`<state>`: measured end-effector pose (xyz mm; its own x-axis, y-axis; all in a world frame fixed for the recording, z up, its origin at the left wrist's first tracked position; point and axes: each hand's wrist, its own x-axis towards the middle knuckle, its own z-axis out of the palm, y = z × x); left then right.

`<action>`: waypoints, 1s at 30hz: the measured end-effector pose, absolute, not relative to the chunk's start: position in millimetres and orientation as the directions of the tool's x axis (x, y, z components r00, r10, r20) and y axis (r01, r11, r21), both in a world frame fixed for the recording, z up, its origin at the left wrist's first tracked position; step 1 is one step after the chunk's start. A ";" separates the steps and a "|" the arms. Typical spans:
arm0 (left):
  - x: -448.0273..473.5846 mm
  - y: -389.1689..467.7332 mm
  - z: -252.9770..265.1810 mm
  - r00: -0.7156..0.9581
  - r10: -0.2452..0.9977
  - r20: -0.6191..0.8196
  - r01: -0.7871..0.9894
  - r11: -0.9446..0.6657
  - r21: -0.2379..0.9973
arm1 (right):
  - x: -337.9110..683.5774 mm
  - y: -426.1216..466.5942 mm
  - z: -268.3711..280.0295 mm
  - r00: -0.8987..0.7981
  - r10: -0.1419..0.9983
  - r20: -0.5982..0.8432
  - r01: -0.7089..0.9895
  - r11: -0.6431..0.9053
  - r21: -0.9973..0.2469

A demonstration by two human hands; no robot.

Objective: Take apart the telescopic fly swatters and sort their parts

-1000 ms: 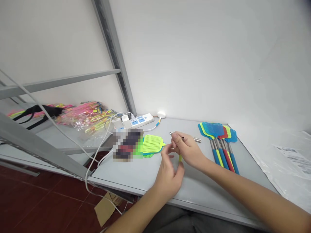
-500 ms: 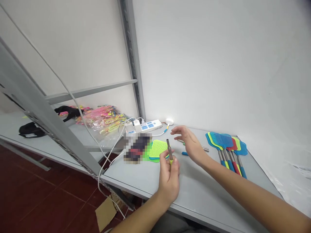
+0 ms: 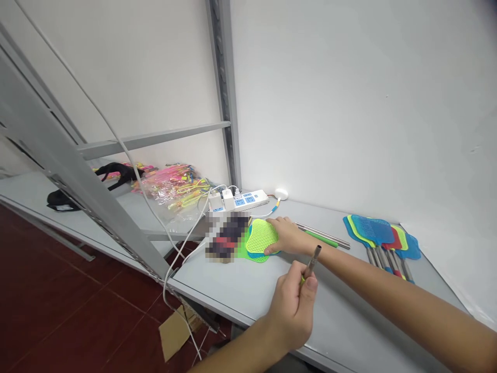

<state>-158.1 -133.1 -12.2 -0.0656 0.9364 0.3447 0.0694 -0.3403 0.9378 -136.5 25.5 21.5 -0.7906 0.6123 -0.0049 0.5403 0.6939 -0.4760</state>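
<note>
My left hand (image 3: 293,305) is wrapped round a fly swatter handle (image 3: 311,261), a metal tube with a bit of yellow grip showing; its bare end points up and to the right. Beyond it, my right hand (image 3: 289,235) reaches across to a small stack of mesh fly swatter heads. Thumb and fingers pinch the edge of the yellow-green fly swatter head (image 3: 261,235) on top. Blue and green heads show beneath it. Behind my right wrist lie metal handles, one with a green grip (image 3: 321,239).
Several fly swatters (image 3: 370,230) in blue, yellow and red lie at the right of the grey table (image 3: 240,295). A power strip (image 3: 248,201) with plugs stands at the back. Left are a pixelated patch, a metal shelf post and a bag of colourful items (image 3: 174,186). White cables hang across.
My right hand has moved left and down onto the stack of swatter heads and closed on the top one. My left hand has shifted right and nearer, with the handle tilted more to the right.
</note>
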 end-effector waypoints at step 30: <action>-149.3 -125.9 -5.2 0.156 0.910 0.385 0.765 -0.358 0.536 | 100.7 -87.6 36.0 0.047 0.995 -0.085 -0.168 -0.076 -0.983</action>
